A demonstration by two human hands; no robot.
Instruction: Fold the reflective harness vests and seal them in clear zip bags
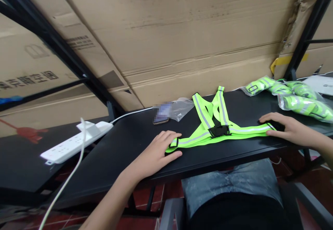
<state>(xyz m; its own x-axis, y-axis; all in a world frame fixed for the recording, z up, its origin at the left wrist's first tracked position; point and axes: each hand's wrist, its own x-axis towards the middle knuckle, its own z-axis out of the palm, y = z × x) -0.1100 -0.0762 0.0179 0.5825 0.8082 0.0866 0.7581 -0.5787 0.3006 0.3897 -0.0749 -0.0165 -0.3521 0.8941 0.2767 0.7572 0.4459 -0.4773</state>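
Observation:
A neon-yellow reflective vest [200, 141] with silver stripes lies spread on the black table, its two shoulder straps pointing away from me. A black buckle [220, 131] sits at the middle of its waist belt. Around the belt's left end, with a black slider, my left hand [158, 152] is curled, fingers on the far side and thumb on the near side. My right hand [288, 127] holds the belt's right end between thumb and fingers. Where each palm meets the belt is partly hidden.
Several bagged yellow vests [301, 105] lie at the back right. Behind the vest are a clear plastic bag [180, 108] and a phone [161, 113]. A white power strip [75, 143] with a cable [80, 153] is on the left. Cardboard [182, 32] stands along the back.

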